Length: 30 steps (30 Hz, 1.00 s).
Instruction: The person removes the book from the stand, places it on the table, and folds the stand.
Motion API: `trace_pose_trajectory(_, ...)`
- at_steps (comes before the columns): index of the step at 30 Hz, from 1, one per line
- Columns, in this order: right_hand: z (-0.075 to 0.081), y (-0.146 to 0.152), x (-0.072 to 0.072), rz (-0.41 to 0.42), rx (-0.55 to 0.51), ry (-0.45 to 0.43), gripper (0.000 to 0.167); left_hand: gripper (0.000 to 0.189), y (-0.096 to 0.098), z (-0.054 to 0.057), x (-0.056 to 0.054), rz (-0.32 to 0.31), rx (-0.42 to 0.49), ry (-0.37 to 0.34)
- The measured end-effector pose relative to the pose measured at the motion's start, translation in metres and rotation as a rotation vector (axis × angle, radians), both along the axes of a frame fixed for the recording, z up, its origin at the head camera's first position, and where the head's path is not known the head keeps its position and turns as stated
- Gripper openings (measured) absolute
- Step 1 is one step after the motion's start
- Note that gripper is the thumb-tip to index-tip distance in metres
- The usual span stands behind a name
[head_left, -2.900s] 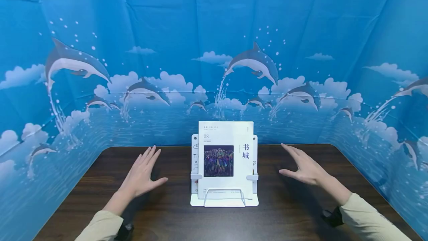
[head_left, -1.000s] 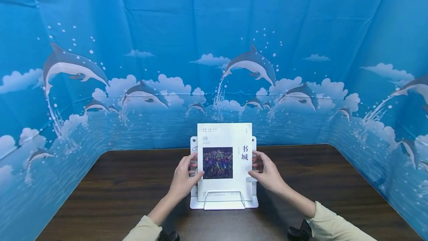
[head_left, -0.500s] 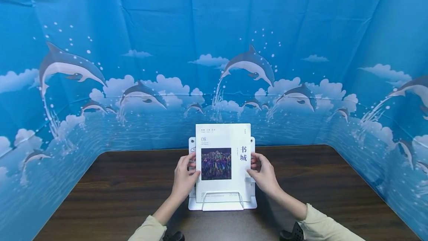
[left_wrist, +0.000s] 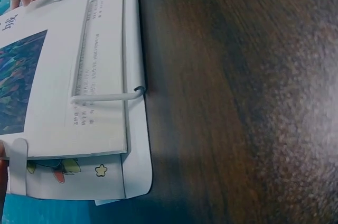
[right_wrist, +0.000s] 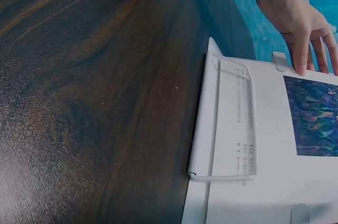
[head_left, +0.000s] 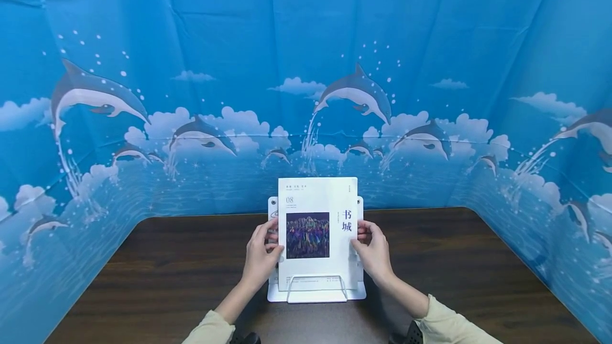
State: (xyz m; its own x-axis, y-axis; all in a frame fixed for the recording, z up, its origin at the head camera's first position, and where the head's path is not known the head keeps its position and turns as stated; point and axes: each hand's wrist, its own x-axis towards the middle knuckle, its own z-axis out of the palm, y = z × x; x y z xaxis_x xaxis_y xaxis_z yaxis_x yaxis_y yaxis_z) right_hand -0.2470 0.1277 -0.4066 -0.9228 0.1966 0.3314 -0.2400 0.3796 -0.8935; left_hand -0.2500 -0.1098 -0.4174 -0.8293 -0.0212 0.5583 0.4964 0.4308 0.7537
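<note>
A white book [head_left: 317, 235] with a dark colourful picture on its cover stands on a white book stand [head_left: 356, 295]. My left hand [head_left: 260, 255] pinches its left edge, thumb at the front and fingers behind. On the right edge, my right hand [head_left: 375, 252] grips in the same way, its thumb on the cover. The book's lower part sits behind a bent wire bar [left_wrist: 105, 98] at the front of the stand. Small side clips, one of them a pale clip [left_wrist: 18, 166], lap over the book's edges. The fingertips behind the book are partly hidden.
A dark wood-grain table [head_left: 167, 264] carries the stand. Blue cloth with dolphins [head_left: 205, 134] hangs behind and at both sides. The stand's patterned back panel [left_wrist: 79, 176] shows beyond the book's edge.
Both hands, spread apart at the sides of the stand at first, have moved inward and taken hold of the book's edges. Over the last half second little differs beyond a slight view shift.
</note>
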Motion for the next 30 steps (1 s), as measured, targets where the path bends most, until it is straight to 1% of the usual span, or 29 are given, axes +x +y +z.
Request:
trace_pose_trajectory(6, -0.002, -0.004, 0.003, 0.008, 0.01, 0.024, 0.04, 0.06, -0.001, -0.001, 0.0, -0.003, 0.001, 0.024)
trace_pose_trajectory(13, -0.003, -0.002, 0.002, 0.005, 0.001, 0.057, 0.035, 0.06, -0.001, -0.001, 0.0, 0.005, -0.02, 0.042)
trace_pose_trajectory(17, -0.007, 0.002, -0.002, 0.018, 0.01, 0.121, 0.034, 0.06, -0.001, -0.001, 0.0, -0.002, -0.029, 0.039)
trace_pose_trajectory(22, -0.012, 0.005, -0.005, 0.064, 0.018, 0.205, 0.039, 0.06, -0.001, -0.002, 0.0, -0.006, -0.033, 0.023)
trace_pose_trajectory(25, -0.013, 0.006, -0.004, 0.081, 0.015, 0.229, 0.04, 0.06, -0.002, -0.002, 0.0, -0.009, -0.032, 0.021)
trace_pose_trajectory(30, -0.015, 0.007, -0.004, 0.103, 0.021, 0.268, 0.041, 0.06, -0.002, -0.002, -0.001, -0.016, -0.02, 0.037)
